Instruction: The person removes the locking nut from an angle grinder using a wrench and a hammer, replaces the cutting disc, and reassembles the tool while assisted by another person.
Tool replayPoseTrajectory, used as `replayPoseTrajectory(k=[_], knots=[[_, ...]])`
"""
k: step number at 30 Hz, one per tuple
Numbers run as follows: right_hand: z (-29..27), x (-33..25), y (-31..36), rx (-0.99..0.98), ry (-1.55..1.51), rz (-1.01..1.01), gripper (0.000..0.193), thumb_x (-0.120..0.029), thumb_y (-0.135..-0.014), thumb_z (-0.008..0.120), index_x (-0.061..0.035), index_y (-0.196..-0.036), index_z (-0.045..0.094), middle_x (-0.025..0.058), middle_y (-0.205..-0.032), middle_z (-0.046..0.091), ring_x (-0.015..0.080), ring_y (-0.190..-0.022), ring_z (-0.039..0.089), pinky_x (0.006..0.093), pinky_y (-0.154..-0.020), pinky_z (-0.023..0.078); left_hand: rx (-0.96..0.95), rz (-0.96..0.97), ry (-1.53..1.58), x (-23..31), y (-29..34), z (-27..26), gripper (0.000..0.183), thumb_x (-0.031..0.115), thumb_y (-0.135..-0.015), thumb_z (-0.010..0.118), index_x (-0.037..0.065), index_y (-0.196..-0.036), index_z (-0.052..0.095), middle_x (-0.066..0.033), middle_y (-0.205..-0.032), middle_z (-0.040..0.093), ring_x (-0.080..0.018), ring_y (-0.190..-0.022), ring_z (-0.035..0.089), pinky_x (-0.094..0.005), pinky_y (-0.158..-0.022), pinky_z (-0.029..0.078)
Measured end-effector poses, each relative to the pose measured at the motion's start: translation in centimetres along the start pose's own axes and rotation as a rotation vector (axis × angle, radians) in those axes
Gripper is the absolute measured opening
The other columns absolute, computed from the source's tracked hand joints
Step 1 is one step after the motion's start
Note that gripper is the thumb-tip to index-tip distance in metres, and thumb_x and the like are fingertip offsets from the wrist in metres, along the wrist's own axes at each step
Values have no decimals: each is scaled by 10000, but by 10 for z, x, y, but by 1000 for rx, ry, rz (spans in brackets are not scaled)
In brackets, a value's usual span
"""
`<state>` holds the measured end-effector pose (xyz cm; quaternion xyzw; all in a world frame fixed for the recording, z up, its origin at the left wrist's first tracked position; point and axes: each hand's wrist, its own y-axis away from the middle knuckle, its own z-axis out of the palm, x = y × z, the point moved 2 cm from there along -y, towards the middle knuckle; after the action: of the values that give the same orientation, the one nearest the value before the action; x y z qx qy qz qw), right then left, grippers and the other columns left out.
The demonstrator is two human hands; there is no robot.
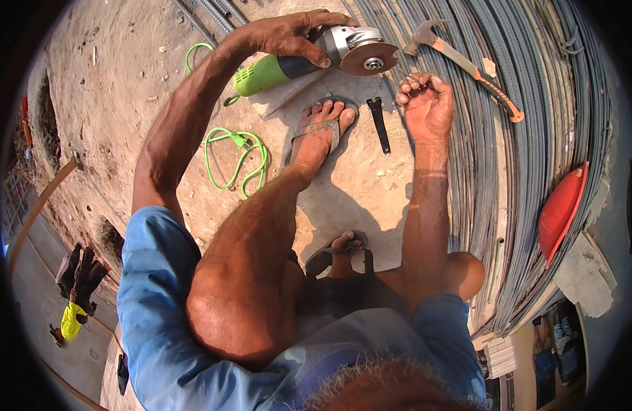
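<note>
My left hand [288, 38] grips an angle grinder [264, 74] from above, near its metal head. The grinder has a green and black body and a brown disc [368, 59] facing up toward me, with the flange at its middle showing. My right hand [427, 106] is palm up beside the disc, apart from it. Its fingers are curled in, with thumb and fingertips close together; whatever they may hold is too small to make out. A black pin spanner [378, 126] lies on the ground between my sandalled foot and my right hand.
Long steel rebars [477, 157] run along the right, with an orange-handled claw hammer [467, 67] lying on them. A red bowl-shaped thing [563, 211] rests farther right. A green power cord [223, 154] with a plug coils on the dirt. A person in yellow [72, 320] is far left.
</note>
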<state>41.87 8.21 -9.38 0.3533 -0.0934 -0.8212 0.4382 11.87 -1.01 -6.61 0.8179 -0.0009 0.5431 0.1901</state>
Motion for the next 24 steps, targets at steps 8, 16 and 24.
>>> replayPoseTrajectory(k=[8,16,24], knots=[[27,21,-7,5,655,-195,340,-302,-952,752,-24,-1114,641,50,-895,663,114,-756,668,233,-568,511,-202,-221,-21,14,-4,-16,1020,329,-778,892,175,-1608,320,-200,-1543,416,-379,-1324,486,-517,-1089,450],[31,0,-13,-79,1119,-149,321,-272,-960,732,-35,-1176,716,17,-768,683,68,-722,645,246,-598,500,-221,-266,-8,13,-4,-15,1047,398,-788,883,182,-1618,283,-226,-1609,306,-431,-1407,408,-577,-1130,406],[26,-14,-25,-189,1206,-141,295,-248,-953,745,-36,-1157,749,20,-738,689,81,-701,650,265,-581,490,-225,-262,-35,21,-3,-14,1031,397,-803,870,174,-1619,281,-231,-1612,297,-433,-1408,402,-592,-1127,400]])
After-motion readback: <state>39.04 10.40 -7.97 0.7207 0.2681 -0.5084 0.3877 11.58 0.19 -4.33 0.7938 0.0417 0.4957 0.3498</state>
